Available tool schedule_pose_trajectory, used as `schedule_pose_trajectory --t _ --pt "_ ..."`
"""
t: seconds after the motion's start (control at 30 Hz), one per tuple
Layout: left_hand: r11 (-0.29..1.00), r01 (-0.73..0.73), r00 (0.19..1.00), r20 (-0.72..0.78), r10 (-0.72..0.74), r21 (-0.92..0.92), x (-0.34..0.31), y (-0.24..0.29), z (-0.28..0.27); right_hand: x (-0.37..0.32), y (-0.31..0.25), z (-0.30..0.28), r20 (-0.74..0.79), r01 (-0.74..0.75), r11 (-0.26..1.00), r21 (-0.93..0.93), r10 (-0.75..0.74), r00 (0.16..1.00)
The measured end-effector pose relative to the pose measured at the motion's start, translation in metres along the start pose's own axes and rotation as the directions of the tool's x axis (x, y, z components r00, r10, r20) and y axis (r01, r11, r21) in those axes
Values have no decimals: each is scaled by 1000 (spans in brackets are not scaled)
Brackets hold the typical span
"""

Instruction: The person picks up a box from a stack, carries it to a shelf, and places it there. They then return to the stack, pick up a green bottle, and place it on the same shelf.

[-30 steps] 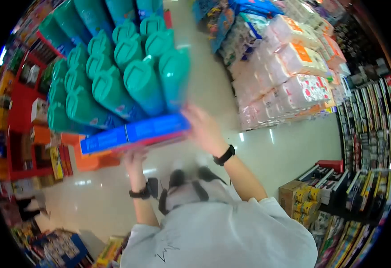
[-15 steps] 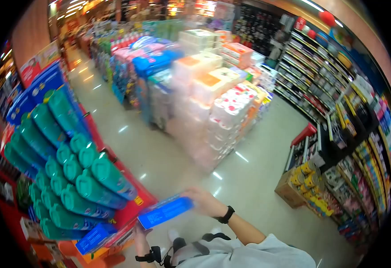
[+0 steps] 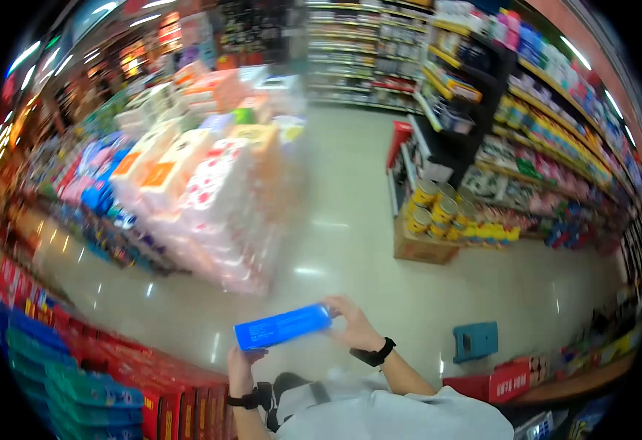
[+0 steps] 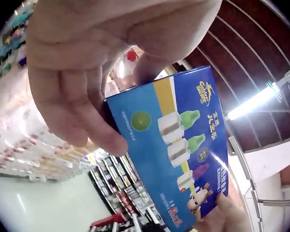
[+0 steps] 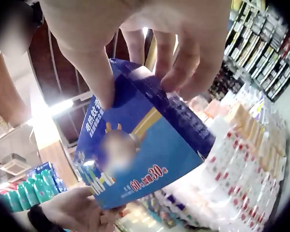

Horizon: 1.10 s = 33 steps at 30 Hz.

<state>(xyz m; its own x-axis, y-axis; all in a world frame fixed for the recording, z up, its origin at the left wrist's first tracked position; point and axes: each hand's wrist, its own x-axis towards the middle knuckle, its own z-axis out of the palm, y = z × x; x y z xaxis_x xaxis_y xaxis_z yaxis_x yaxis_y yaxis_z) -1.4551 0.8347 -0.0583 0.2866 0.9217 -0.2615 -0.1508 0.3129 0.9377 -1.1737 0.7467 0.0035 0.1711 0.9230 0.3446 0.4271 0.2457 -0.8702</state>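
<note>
Since half a second ago the slim blue cardboard box (image 3: 281,327) has shifted from left of the near corner of the big stack of plastic-wrapped white, orange and red-dotted packs (image 3: 215,220) to just in front of that corner, and the head view has turned too.

OK, biggest stuff first, all going off that stack. It's standing on a pale, shiny floor (image 3: 343,271). Off to its right is tall black shelving (image 3: 475,143) crammed with bright bottles and packets. Nearer than the stack, down to its left, runs a long red display (image 3: 152,378) with ridged teal plastic bottles (image 3: 90,385). Right of the stack, by the shelving, sits a brown cardboard carton (image 3: 425,251) with yellow cans (image 3: 444,210). Further right of the stack and nearer, there's a small blue-green plastic stool (image 3: 475,342).

As for the box, it's up in the air on the near side of the stack, printed with a cartoon animal and a red 60. Both hands grip it: the right hand (image 3: 352,323) has one end, thumb on the printed face, and the left hand (image 3: 244,364) has the other. Black band on each wrist.
</note>
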Motion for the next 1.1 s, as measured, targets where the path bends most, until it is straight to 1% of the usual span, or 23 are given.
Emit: schedule_pose_trajectory --t 0.03,0.13,0.17,0.27,0.33,0.37,0.47,0.5,0.6,0.63,0.73,0.77,0.87,0.9,1.0,1.03,1.1 --pt "999 30 1000 2 -30 27 10 3 27 -2 1 -21 -68 0 1000 7 1 998" --pt "989 -69 984 173 46 131 40 -1 94 -15 13 -76 -279 -41 998 -44 27 960" --pt "987 -65 971 237 29 146 49 0 118 -20 17 -94 -327 -73 995 -63 49 944" --pt "991 71 942 318 -105 117 72 6 194 -38 35 -145 -471 -154 983 -101 89 878" --pt "980 72 876 457 -150 184 89 4 240 -53 50 -175 -570 -193 975 -112 96 816" --pt "974 70 833 524 -177 217 97 2 261 -61 56 -188 -623 -237 966 -107 121 773" --pt "946 107 742 608 -281 305 131 -24 329 -74 65 -234 -725 -305 951 -60 169 668" --pt "950 97 721 637 -273 298 138 -31 354 -77 71 -250 -752 -329 943 -56 177 635" --pt "924 93 620 705 -345 371 164 -46 434 -87 91 -298 -826 -396 914 -88 155 542" --pt "918 93 578 731 -364 385 173 -51 463 -90 101 -311 -846 -451 888 -94 168 506" --pt "896 82 435 793 -425 436 199 -62 552 -97 115 -366 -883 -459 883 -102 132 451" --pt "885 90 399 797 -453 457 205 -68 579 -101 117 -381 -896 -537 842 -58 194 400" --pt "900 116 257 863 -435 419 212 -72 666 -109 133 -432 -929 -582 796 -167 70 362" --pt "902 81 247 868 -431 425 221 -90 687 -110 135 -446 -944 -607 781 -148 71 322" --pt "896 53 184 878 -442 441 218 -97 753 -106 137 -480 -977 -674 727 -127 25 210" --pt "887 46 129 878 -461 459 214 -91 778 -111 141 -490 -985 -665 742 -84 38 166" --pt "873 -14 99 870 -483 487 211 -100 820 -117 152 -514 -998 -655 753 -61 -26 62"
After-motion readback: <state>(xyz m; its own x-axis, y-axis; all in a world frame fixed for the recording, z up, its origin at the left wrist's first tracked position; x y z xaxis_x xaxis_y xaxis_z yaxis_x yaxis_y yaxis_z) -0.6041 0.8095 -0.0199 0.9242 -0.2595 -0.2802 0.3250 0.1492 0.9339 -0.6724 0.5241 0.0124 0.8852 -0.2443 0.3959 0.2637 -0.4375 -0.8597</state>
